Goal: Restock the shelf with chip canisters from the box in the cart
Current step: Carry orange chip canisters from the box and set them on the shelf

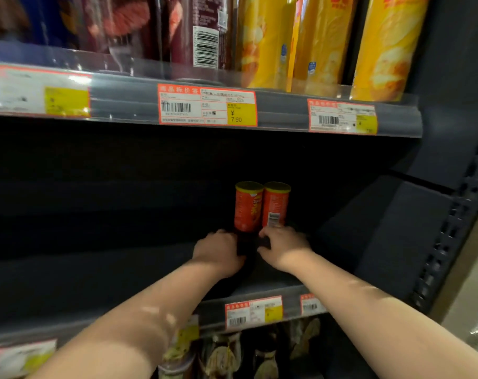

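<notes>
Both forearms reach in from 6 o'clock, low over the shelf [117, 272] lip, converging toward the back.

Left hand [218, 251]: knuckles up, wrist bent slightly inward, fingers curled down and bunched together. Tips hidden in shadow. Cannot tell if they pinch anything.

Right hand [285, 247]: knuckles up, fingers curled and close together, thumb [263, 251] pointing toward 9 o'clock at the other hand. Fingertips sit right at the foot of the right can [276, 205]; whether they touch it is unclear.

Narrow dark gap between the 2 hands; what lies there is too dark to read.

The 2 cans are orange with yellow lids, upright, side by side and touching, deep on the shelf at 12 o'clock from the hands. Left can [248, 207] is just beyond the left hand's knuckles.

Edges and room:
- 9 o'clock: long bare run of dark shelf, open all the way to the frame's edge.
- 3 o'clock: short bare stretch, then the grey side panel [391, 236] and a perforated post [456, 231].
- 12 o'clock, overhead: upper rail [123, 105] with 3 tags, the middle tag [207, 107] reading 7.90; tall yellow tubes [265, 42] stand above it. Good headroom over the cans.
- 6 o'clock: front rail [288, 295] with 2 tags, under the right forearm; jars [224, 354] on the level below.
</notes>
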`<state>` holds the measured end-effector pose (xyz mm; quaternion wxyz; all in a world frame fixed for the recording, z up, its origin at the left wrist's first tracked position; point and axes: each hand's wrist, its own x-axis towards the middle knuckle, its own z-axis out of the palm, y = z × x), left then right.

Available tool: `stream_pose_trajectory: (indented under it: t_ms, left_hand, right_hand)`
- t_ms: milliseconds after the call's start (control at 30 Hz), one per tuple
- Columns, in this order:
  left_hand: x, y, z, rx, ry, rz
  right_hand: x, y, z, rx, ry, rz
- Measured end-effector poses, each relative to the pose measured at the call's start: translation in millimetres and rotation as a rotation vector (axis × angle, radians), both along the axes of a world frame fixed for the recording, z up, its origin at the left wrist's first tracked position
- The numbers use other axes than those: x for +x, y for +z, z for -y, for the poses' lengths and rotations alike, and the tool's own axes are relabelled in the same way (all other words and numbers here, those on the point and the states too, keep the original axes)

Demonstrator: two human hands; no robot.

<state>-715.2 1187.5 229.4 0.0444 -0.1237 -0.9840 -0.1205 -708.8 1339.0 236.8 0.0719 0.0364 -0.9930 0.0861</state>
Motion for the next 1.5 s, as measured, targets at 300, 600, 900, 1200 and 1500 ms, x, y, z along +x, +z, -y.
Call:
stream_pose_trajectory:
  t_ms: [300, 600, 900, 1200, 1500]
  left_hand:
    - [104, 4, 31, -0.068, 0.017, -0.191]
    - [168, -23, 78, -0.008, 0.062, -0.14]
    - [245, -60, 177, -0.077, 0.247, 0.049]
    - [393, -96, 321, -0.043, 0.548, 0.212]
    - [547, -125, 429, -0.028, 0.847, 0.331]
  right_hand:
    - [87, 5, 52, 0.104, 0.2, -0.064]
    - [142, -15, 91, 0.067, 0.342, -0.011]
    - [189, -55, 188, 0.13, 0.534, -0.037]
    - [291, -90, 349, 0.189, 0.834, 0.088]
    - [408, -118, 485, 0.254, 1.092, 0.185]
